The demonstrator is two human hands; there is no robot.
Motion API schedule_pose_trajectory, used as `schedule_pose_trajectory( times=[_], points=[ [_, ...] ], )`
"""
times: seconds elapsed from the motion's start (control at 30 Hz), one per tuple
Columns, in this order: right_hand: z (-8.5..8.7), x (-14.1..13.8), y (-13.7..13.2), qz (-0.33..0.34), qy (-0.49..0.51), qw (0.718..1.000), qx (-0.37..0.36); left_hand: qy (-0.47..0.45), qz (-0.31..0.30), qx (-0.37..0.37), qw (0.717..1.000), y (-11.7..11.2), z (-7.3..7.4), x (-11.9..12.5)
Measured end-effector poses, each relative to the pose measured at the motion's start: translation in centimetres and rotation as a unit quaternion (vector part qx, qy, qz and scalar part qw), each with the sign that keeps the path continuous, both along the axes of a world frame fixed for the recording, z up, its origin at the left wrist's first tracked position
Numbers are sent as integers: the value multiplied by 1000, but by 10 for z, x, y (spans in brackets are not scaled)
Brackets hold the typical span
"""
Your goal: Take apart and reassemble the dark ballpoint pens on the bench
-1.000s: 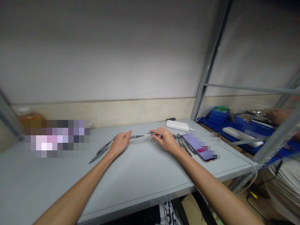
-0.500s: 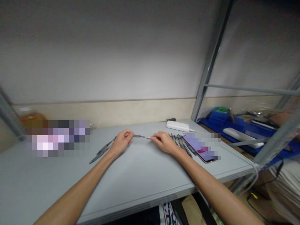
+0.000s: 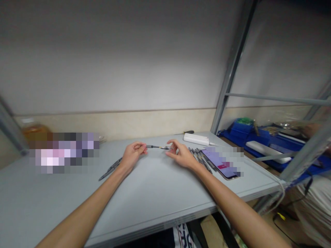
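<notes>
A slim grey pen (image 3: 154,146) is held level above the table, its left end pinched between the thumb and fingers of my left hand (image 3: 133,154). At the pen's other end, my right hand (image 3: 181,154) has its thumb and fingers parted around the tip; whether a fingertip touches it I cannot tell. Beside my left wrist lie grey pens (image 3: 110,169), partly covered by the forearm. A row of several similar pens (image 3: 200,159) rests just right of my right hand, next to a phone (image 3: 219,164) with a lit purple screen.
A white power strip (image 3: 196,139) and a screwdriver (image 3: 188,132) lie at the back of the grey table (image 3: 144,203). A blurred patch and an amber bottle (image 3: 36,130) stand left. Metal posts (image 3: 232,69) rise right, beside a blue-covered surface (image 3: 269,162) with boxes.
My right thumb and fingers have come apart from their pinch on the pen, baring more of its right end. My left hand keeps its grip and has barely shifted.
</notes>
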State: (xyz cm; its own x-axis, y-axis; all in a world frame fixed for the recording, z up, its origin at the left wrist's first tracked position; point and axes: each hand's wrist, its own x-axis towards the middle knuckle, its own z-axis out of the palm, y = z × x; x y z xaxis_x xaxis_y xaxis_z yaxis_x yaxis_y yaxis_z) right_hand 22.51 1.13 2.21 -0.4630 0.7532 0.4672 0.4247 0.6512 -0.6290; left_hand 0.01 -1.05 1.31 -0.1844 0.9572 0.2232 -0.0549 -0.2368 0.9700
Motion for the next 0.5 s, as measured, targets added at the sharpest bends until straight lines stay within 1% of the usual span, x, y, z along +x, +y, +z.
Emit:
schedule_pose_trajectory(
  times=[0.07, 0.17, 0.3, 0.37, 0.5],
  points=[
    [0, 0, 0, 5, -3, 1000, 14, 9, 3, -1, 1000, 0, 0, -1],
    [1, 0, 0, 4, -37, 999, 25, 41, 6, 11, 999, -1, 1, -1],
    [1, 0, -1, -7, -79, 997, -9, 58, 4, 28, 998, -2, 2, 0],
    [1, 0, -1, -14, -70, 997, -22, 54, 4, 26, 998, -1, 1, 1],
    [3, 1, -2, -16, -10, 1000, 1, 43, 10, 20, 999, 0, 0, 1]
  ],
)
